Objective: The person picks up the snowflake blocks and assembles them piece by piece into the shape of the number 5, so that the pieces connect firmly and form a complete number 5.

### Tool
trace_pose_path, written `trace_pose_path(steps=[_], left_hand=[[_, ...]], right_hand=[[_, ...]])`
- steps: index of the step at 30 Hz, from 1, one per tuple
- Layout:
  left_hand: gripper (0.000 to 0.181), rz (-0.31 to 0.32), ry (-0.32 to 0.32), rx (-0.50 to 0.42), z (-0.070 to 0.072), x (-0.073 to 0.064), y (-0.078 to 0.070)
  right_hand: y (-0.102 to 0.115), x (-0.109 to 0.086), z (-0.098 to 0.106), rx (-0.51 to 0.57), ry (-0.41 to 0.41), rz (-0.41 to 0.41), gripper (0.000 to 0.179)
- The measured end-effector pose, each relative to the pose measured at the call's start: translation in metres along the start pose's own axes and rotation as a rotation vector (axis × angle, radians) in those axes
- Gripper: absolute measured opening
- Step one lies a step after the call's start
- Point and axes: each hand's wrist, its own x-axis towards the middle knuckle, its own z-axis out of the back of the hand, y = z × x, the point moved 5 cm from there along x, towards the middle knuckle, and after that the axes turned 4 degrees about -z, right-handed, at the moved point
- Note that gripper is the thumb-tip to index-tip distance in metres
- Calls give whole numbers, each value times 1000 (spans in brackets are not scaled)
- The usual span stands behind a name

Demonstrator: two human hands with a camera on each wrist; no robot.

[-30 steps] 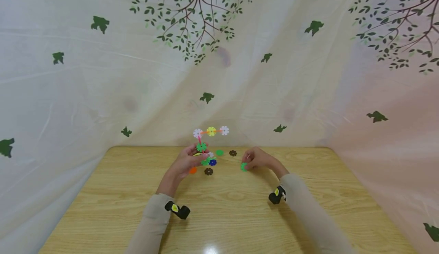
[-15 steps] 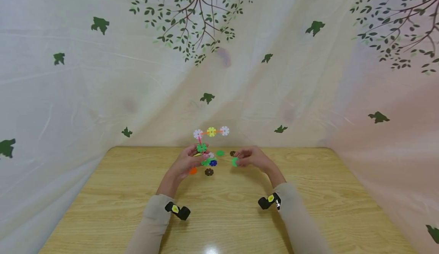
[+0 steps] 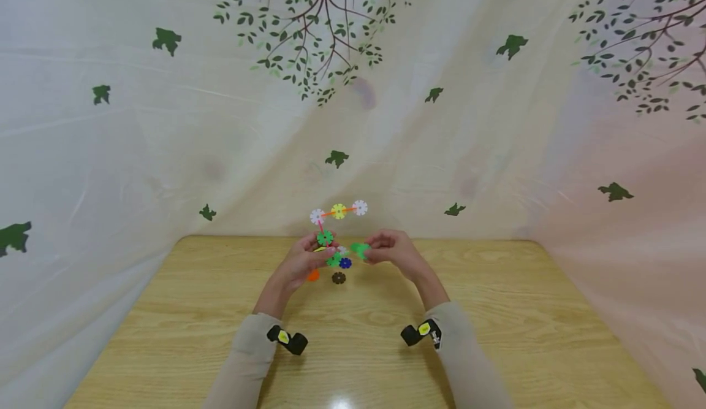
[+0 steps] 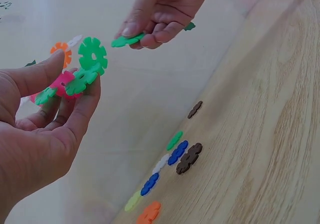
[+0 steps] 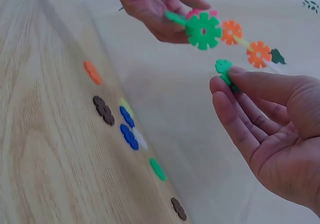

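Note:
In the head view my left hand is raised over the table's far part, holding a linked chain of notched plastic snowflake discs. Its upper arm runs from a white disc through a yellow disc to another white one. The left wrist view shows thumb and fingers pinching the chain at a pink disc, with a green disc standing at its end. My right hand pinches a loose green disc between thumb and index finger. A small gap separates this disc from the chain in the left wrist view.
Loose discs lie on the wooden table below the hands: an orange disc, a brown disc, several blue, white, yellow and green ones, and a farther brown disc. A printed curtain hangs behind the table's back edge.
My right hand has moved left with the green disc, from the table's right side to close beside the chain. The left hand has stayed nearly still with its chain.

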Motion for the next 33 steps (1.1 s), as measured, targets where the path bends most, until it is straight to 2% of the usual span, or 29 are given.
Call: trace_pose_path(steps=[7, 22, 33], left_hand=[[43, -13, 1, 7, 1, 0, 1], [36, -1, -3, 3, 0, 0, 0], [40, 2, -22, 0, 1, 0, 0]], right_hand=[[10, -3, -11, 62, -23, 36, 27], [15, -5, -17, 59, -20, 20, 29], [16, -5, -19, 68, -33, 34, 29]])
